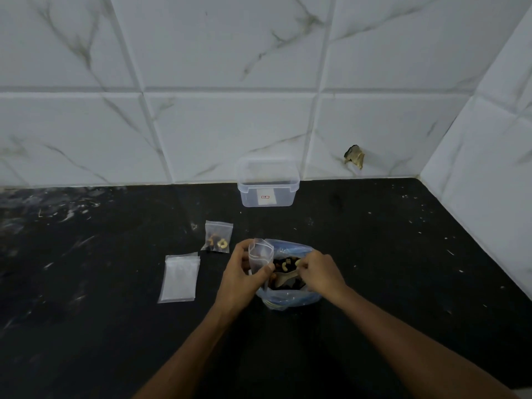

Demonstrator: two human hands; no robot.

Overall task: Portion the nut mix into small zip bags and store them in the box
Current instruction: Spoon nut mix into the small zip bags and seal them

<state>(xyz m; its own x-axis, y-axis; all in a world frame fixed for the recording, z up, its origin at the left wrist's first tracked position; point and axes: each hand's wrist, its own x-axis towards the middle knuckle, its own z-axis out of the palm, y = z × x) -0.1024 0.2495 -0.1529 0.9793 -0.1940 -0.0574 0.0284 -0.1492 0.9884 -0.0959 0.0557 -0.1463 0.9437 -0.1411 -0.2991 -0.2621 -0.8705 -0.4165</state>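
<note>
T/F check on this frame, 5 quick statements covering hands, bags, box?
1. The left hand holds a small open zip bag. True.
2. The clear box has filled bags in it. False: none can be seen inside it.
3. One filled bag lies on the counter. True.
4. The empty bags lie right of the big nut bag. False: they lie left of it.
5. The right hand rests flat on the counter. False: it pinches nuts over the big nut bag.
</note>
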